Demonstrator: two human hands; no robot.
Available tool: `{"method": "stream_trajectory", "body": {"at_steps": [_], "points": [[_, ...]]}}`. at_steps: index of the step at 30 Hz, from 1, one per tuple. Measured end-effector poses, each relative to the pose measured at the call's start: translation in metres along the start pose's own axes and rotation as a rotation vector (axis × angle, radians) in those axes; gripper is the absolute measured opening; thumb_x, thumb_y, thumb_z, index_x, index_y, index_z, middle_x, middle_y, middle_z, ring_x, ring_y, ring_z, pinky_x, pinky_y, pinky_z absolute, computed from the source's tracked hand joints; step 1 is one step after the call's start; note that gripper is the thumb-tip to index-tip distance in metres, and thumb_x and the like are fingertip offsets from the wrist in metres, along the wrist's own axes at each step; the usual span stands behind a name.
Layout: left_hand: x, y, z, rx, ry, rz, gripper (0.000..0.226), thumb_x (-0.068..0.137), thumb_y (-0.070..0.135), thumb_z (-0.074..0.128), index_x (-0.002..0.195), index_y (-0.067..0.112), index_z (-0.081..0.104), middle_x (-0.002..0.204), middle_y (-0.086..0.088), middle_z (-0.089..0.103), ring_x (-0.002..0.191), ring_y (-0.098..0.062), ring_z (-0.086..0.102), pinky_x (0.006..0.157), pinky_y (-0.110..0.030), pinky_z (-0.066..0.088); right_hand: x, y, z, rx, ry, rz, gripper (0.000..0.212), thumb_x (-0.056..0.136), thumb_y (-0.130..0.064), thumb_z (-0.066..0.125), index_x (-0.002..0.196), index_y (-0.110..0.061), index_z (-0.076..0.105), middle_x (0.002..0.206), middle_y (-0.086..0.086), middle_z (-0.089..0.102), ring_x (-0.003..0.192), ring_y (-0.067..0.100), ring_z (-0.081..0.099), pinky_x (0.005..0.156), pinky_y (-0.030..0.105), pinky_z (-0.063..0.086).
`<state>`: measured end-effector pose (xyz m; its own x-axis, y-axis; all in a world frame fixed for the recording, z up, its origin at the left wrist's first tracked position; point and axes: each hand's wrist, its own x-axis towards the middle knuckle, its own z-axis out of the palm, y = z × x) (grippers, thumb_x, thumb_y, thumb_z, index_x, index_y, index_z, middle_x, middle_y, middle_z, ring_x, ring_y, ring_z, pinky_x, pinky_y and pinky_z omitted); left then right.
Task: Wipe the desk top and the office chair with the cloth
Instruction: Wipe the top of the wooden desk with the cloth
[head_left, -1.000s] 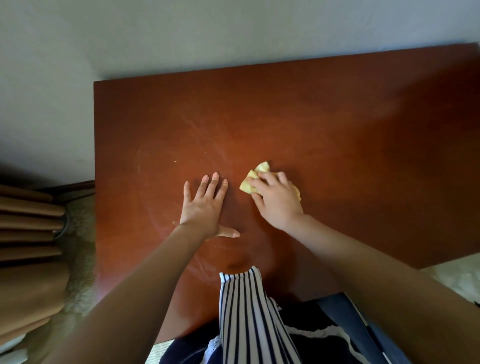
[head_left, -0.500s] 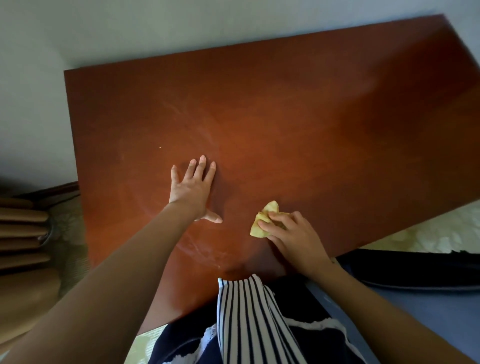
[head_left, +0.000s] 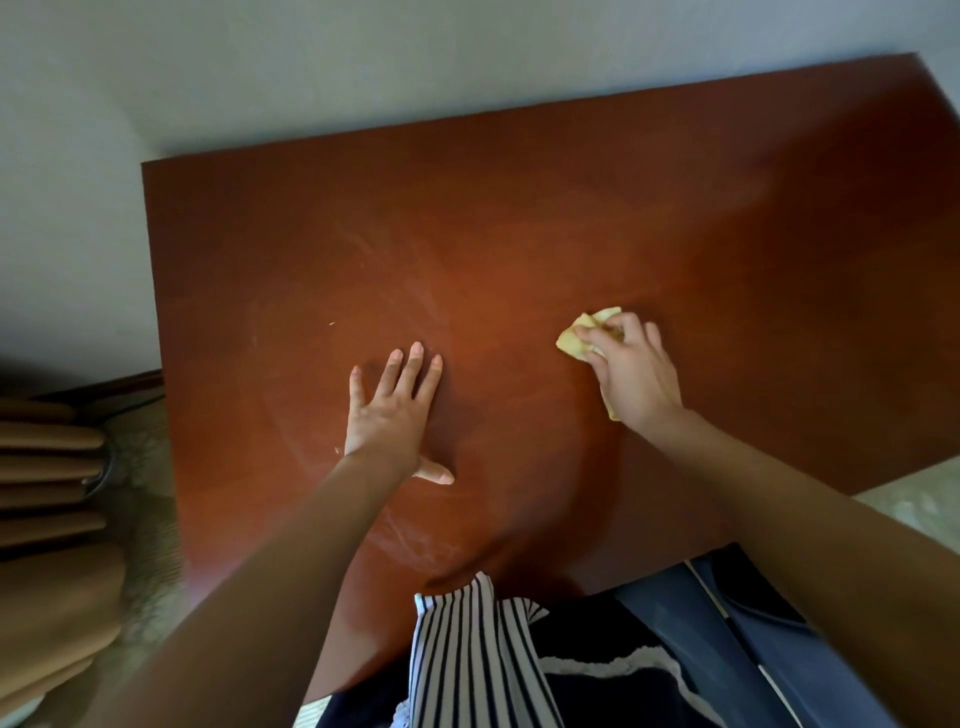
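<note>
Yellow cloth (head_left: 582, 338), crumpled, bunched under right hand (head_left: 635, 374), reddish-brown streaked desk top (head_left: 519, 218)

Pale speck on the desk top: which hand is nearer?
Left. The left hand lies flat just below-right of the speck; the right hand, gripping the cloth, is far to its right.

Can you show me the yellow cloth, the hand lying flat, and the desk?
cloth (head_left: 575, 340), head view, on the yellow corner that sticks out.
left hand (head_left: 390, 423), head view, on the back of the hand.
desk (head_left: 519, 223), head view, on a bare part of the top.
</note>
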<state>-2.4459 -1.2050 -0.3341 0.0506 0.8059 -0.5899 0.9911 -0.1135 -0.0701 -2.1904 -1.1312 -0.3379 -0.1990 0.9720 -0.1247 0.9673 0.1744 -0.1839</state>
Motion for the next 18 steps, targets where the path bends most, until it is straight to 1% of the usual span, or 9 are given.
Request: {"method": "stream_trajectory", "body": {"at_steps": [3,6,9,13,18], "points": [[0.0,0.0,0.001,-0.008,0.006,-0.006,0.14,0.058,0.078,0.064,0.144,0.02,-0.03,0.155,-0.002,-0.028,0.145,-0.021,-0.02,0.114,-0.055,-0.003,0.032,-0.013,-0.002,-0.002,0.013,0.062,0.032,0.097,-0.019,0.05,0.127,-0.027,0.055,0.133,0.003,0.042,0.109,0.029,0.039,0.081,0.038,0.043],[0.001,-0.001,0.002,-0.001,0.02,-0.011,0.141,0.057,0.079,0.064,0.144,0.02,-0.03,0.155,-0.002,-0.028,0.145,-0.022,-0.019,0.113,-0.056,-0.004,0.054,-0.029,0.0,0.033,0.02,0.113,0.033,0.097,-0.016,0.049,0.128,-0.022,0.055,0.132,0.005,0.044,0.112,0.03,0.039,0.085,0.039,0.043],[0.003,-0.002,0.003,0.011,0.044,-0.011,0.141,0.056,0.08,0.064,0.145,0.02,-0.028,0.156,-0.002,-0.025,0.145,-0.021,-0.018,0.113,-0.055,-0.005,0.056,-0.042,0.002,0.084,-0.002,0.147,0.033,0.097,-0.017,0.048,0.129,-0.024,0.055,0.132,0.003,0.043,0.113,0.029,0.038,0.088,0.039,0.042],[-0.002,-0.005,0.009,-0.053,0.11,0.013,0.132,0.06,0.079,0.06,0.148,0.023,-0.02,0.157,0.001,-0.024,0.145,-0.021,-0.017,0.113,-0.053,-0.011,0.033,-0.062,0.003,0.075,-0.066,0.011,0.036,0.098,-0.019,0.045,0.132,-0.029,0.053,0.13,0.0,0.046,0.11,0.029,0.039,0.09,0.04,0.042],[-0.027,-0.005,0.033,-0.099,0.302,0.066,0.112,0.073,0.078,0.046,0.15,0.024,-0.014,0.151,0.005,-0.033,0.144,-0.021,-0.021,0.111,-0.048,-0.017,-0.024,-0.094,0.021,0.059,-0.049,-0.099,0.038,0.097,-0.022,0.046,0.134,-0.03,0.051,0.125,-0.002,0.05,0.108,0.027,0.041,0.086,0.038,0.04]]}}
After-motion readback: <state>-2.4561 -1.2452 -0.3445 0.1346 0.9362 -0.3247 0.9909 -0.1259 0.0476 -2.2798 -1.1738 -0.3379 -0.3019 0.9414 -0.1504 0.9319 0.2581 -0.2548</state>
